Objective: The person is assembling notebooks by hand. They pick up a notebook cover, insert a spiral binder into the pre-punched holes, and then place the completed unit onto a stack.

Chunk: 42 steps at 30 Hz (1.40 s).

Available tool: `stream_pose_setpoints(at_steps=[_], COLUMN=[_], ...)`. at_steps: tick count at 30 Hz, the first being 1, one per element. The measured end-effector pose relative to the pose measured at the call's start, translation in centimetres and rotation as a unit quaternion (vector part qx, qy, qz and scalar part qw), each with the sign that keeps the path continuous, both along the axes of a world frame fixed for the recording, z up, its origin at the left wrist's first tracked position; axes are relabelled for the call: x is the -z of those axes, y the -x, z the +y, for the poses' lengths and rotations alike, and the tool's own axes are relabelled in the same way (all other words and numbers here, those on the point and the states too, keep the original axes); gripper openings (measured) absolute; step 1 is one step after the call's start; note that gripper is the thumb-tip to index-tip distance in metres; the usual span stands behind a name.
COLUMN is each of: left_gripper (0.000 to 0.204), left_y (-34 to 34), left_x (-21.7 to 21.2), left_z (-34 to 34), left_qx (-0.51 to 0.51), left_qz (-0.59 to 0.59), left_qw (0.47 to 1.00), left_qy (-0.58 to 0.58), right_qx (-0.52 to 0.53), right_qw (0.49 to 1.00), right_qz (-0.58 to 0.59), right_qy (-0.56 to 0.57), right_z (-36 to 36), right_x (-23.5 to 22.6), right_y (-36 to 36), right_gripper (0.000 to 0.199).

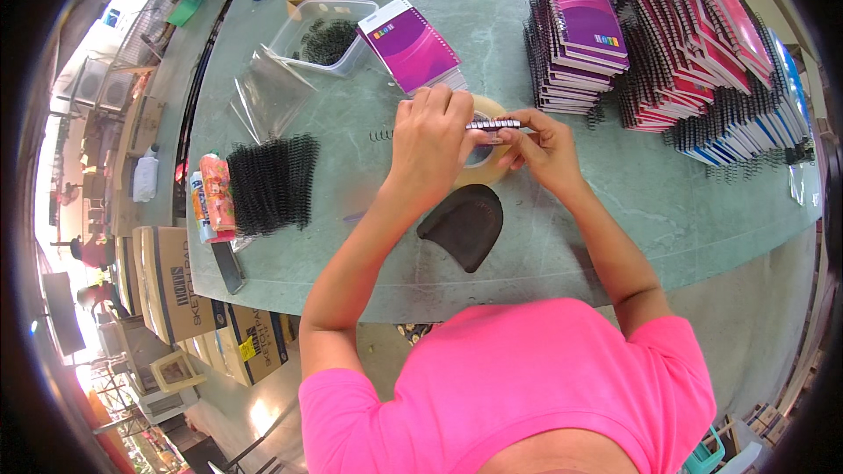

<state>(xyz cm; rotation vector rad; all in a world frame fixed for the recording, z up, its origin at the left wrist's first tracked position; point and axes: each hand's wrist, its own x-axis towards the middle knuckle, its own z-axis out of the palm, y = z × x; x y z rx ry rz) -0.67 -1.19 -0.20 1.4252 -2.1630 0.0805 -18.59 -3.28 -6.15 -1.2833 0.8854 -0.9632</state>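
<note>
Nearest, my body: my pink shirt (527,377) fills the lower edge and hides the table's near rim.
Dark pad: a black, rounded, flat piece (465,224) lies on the grey-green table (632,184) just below my hands; I cannot tell what it is.
Left hand: my left hand (430,145) is curled shut around the left end of a short black-and-white wire spiral coil (493,125); my knuckles cover that end.
Right hand: my right hand (544,149) pinches the coil's right end between thumb and fingertips.
Coil's place: held level between both hands, above a roll of clear packing tape (487,158) that my hands mostly hide.
Left side: a heap of loose black spiral coils (272,183) lies well apart.
Farther: a purple spiral notebook (411,44) rests against a clear plastic tub (320,31).
Farthest right: stacks of purple, pink and blue notebooks (667,44), cut off at the top edge.
</note>
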Motion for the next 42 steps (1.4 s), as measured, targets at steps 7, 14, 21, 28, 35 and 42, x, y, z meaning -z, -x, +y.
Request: stream_pose_setpoints(at_steps=[7, 14, 21, 28, 35, 42], left_gripper=[0.019, 0.016, 0.013, 0.018, 0.021, 0.017], left_y=[0.6, 0.3, 1.9, 1.5, 1.9, 1.7], left_x=[0.1, 0.2, -0.1, -0.2, -0.2, 1.0], left_z=[-0.3, -0.4, -0.4, -0.9, -1.8, -1.6], left_qx=[0.011, 0.048, 0.087, 0.100, 0.137, 0.131], left_qz=[-0.005, -0.028, 0.044, 0.037, 0.084, 0.111], left_qw=[1.000, 0.996, 0.994, 0.989, 0.980, 0.983], left_qy=[-0.025, -0.075, -0.043, -0.106, -0.119, -0.063], right_qx=[0.031, 0.037, 0.042, 0.031, 0.033, 0.029], right_qw=[0.997, 0.964, 0.934, 0.982, 0.999, 0.999], right_qz=[-0.001, 0.126, 0.160, 0.095, -0.022, -0.031], right_qy=[0.071, 0.231, 0.316, 0.162, 0.037, 0.019], right_z=[-0.2, 0.5, -0.7, -0.6, -0.5, -0.2], right_x=[1.6, 0.9, 2.4, 1.7, 1.4, 1.1], right_y=[0.0, 0.4, 0.1, 0.8, 1.1, 0.1], right_gripper=[0.021, 0.024, 0.019, 0.020, 0.016, 0.017])
